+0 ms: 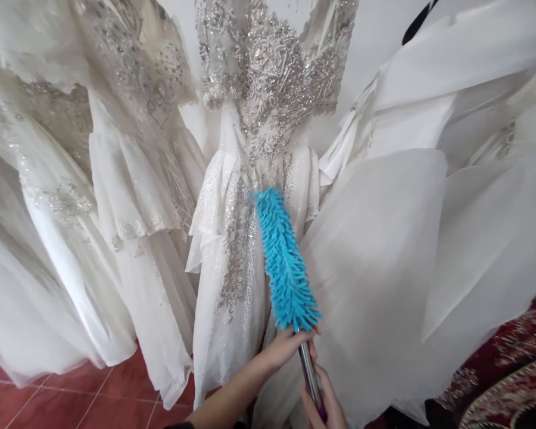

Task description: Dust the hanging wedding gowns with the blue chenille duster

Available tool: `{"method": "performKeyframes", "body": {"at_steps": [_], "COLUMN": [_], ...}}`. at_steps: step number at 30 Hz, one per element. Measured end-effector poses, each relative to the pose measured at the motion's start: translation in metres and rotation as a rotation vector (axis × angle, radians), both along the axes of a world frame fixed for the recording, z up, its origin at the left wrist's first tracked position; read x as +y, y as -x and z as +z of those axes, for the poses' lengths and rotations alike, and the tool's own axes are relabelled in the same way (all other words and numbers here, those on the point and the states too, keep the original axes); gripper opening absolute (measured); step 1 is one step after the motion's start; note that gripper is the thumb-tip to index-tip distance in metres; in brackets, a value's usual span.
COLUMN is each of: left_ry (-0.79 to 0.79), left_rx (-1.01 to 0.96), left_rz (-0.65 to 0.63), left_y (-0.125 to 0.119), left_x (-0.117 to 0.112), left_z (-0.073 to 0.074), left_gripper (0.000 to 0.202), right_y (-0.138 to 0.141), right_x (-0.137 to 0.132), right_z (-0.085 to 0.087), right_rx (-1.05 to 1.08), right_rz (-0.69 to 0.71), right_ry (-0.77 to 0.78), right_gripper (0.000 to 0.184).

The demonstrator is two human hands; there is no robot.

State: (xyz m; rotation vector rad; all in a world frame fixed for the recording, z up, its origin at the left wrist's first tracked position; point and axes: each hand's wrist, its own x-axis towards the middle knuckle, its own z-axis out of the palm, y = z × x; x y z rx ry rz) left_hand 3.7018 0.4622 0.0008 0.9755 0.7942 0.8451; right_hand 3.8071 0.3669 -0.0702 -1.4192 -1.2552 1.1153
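A duster with a fluffy blue head (288, 262) and a silver metal handle points up and away from me. My left hand (290, 347) is closed round the handle just below the blue fibres. Lower down, my right hand (324, 402) grips the same handle near its purple end. The duster's tip lies over the waist of a white beaded dress (232, 256) that hangs in the middle. Whether the fibres press on the cloth, I cannot tell. Silver beads and sequins cover this dress's bodice and sleeves.
More white dresses hang on both sides: a beaded one with a tiered skirt (129, 179) at left, a plain wide-skirted one (379, 250) at right. Red floor tiles (84, 396) show at lower left. A dark red patterned fabric (509, 363) is at lower right.
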Motion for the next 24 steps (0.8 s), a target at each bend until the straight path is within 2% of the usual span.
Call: {"method": "performKeyframes", "body": {"at_steps": [3,6,8,11,13,16,21,24], "left_ry": [-0.133,-0.237,-0.283,-0.297,-0.271,-0.211,-0.134,-0.043], "left_rx": [0.025,0.024,0.007,-0.025,-0.074,-0.171,-0.240,-0.235], "left_rz": [0.007,0.057,0.112,0.195,0.243,0.281,0.274,0.276], "left_y": [0.013,0.031,0.044,0.061,0.070,0.081,0.105,0.127], "left_x": [0.014,0.028,0.037,0.051,0.058,0.063,0.054,0.042], "left_z": [0.035,0.058,0.067,0.070,0.065,0.049,0.010,-0.012], "left_gripper": [0.042,0.048,0.049,0.046,0.042,0.036,0.034,0.035], "right_y": [0.008,0.019,0.027,0.040,0.050,0.063,0.081,0.096], "right_x": [0.020,0.044,0.060,0.081,0.091,0.096,0.089,0.083], "right_z": [0.037,0.068,0.081,0.089,0.087,0.075,0.040,0.014], "right_rx": [0.009,-0.016,-0.040,-0.047,-0.045,-0.052,-0.075,-0.121], "right_rz": [0.108,0.171,0.234,0.326,0.354,0.354,0.349,0.396], "right_ry": [0.018,-0.045,-0.078,-0.101,-0.110,-0.134,-0.128,-0.186], "right_gripper": [0.068,0.063,0.061,0.059,0.056,0.049,0.041,0.040]}}
